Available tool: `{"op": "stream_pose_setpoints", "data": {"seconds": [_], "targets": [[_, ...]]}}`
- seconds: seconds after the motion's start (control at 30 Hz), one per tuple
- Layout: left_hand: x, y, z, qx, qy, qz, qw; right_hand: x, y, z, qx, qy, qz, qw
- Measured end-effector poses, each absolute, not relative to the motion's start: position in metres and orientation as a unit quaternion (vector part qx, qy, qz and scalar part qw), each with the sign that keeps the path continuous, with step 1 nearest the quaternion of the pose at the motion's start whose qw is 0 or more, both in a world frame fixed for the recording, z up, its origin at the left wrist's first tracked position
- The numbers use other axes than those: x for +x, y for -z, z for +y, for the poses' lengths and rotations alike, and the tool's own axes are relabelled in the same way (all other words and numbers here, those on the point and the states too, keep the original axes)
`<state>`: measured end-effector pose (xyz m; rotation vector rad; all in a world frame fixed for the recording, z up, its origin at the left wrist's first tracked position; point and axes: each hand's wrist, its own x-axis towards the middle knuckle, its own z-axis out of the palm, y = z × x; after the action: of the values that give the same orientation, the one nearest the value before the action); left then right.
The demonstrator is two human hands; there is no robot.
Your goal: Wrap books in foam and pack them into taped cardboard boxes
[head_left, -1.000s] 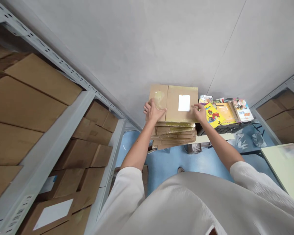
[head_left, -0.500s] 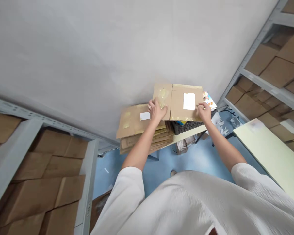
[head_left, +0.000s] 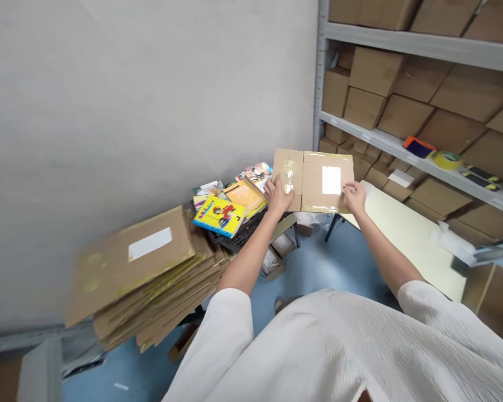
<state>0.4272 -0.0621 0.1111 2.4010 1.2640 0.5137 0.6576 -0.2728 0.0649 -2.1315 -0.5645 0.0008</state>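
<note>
Between both hands I hold a flattened cardboard box (head_left: 312,184) with a white label (head_left: 331,180) and yellowish tape on it. My left hand (head_left: 280,196) grips its lower left part, and my right hand (head_left: 354,197) pinches its right edge. Left of the hands, a dark crate (head_left: 238,237) carries colourful books, a yellow book (head_left: 220,215) among them. Further left lies a stack of flattened cardboard boxes (head_left: 142,279), the top one with a white label (head_left: 150,244).
A pale table (head_left: 406,240) stands to the right. Behind it, grey shelves (head_left: 402,148) hold many cardboard boxes. A roll of yellow tape (head_left: 447,160) lies on a shelf ledge. Under the crate, smaller boxes (head_left: 276,257) stand near the blue floor (head_left: 314,279).
My view has swung right. The held cardboard has moved away from the stack and crate, towards the pale table, uncovering the colourful books. Both hands keep their grip.
</note>
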Motion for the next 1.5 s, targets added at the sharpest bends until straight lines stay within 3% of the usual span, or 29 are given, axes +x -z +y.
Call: {"op": "stream_pose_setpoints", "data": {"seconds": [0.33, 0.73, 1.27, 1.5], "targets": [[0.588, -0.068, -0.149, 0.912, -0.089, 0.307, 0.257, 0.725, -0.035, -0.413, -0.907, 0.011, 0.016, 0.421], [0.728, 0.003, -0.212, 0.945, 0.042, 0.157, 0.286, 0.772, 0.017, -0.513, -0.912, 0.03, 0.191, 0.361], [0.791, 0.099, -0.279, 0.941, 0.184, 0.151, 0.242, 0.819, 0.121, -0.596, -0.908, -0.107, 0.254, 0.315], [0.79, 0.141, -0.278, 0.927, 0.238, 0.146, 0.252, 0.821, 0.152, -0.615, -0.893, -0.168, 0.244, 0.338]]}}
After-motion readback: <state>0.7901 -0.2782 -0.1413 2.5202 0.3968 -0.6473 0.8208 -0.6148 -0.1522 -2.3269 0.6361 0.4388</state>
